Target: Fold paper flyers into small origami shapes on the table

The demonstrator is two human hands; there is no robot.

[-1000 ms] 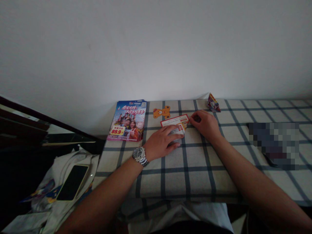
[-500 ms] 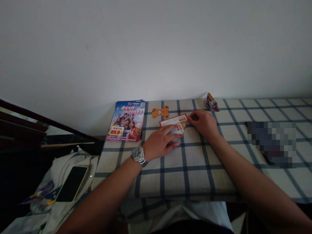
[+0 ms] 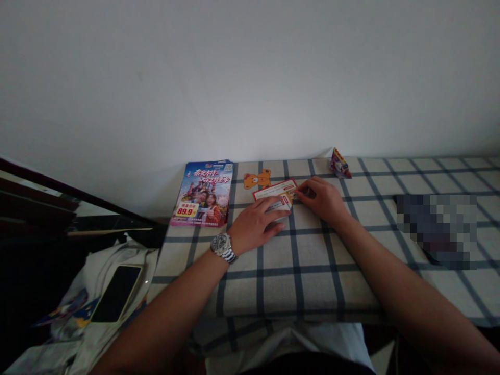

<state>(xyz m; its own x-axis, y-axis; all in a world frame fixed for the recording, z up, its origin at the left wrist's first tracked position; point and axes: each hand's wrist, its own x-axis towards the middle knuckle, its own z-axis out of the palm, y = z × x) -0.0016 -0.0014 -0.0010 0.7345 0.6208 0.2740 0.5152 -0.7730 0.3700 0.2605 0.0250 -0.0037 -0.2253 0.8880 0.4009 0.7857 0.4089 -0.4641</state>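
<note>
The left hand (image 3: 255, 226) lay palm down, fingers spread apart, over a red-edged paper (image 3: 278, 189), seemingly folded, on a bench (image 3: 273, 286) covered in checked cloth. The right hand (image 3: 300, 191) met the paper's right corner with thumb and forefinger close together; whether they were clamped on it could not be told. With too light a press from the left hand, a tug at that corner could have skewed the paper; with too hard a pull, it could have creased crookedly or torn. A flat bear shape (image 3: 257, 179) lay just beside the paper's far edge, where a slipping sheet could have nudged it. Beyond the right hand, a small pointed packet (image 3: 339, 164) risked tipping if knuckles brushed it. Farther left sat a leaflet stack (image 3: 203, 192), well clear of the fingers.
</note>
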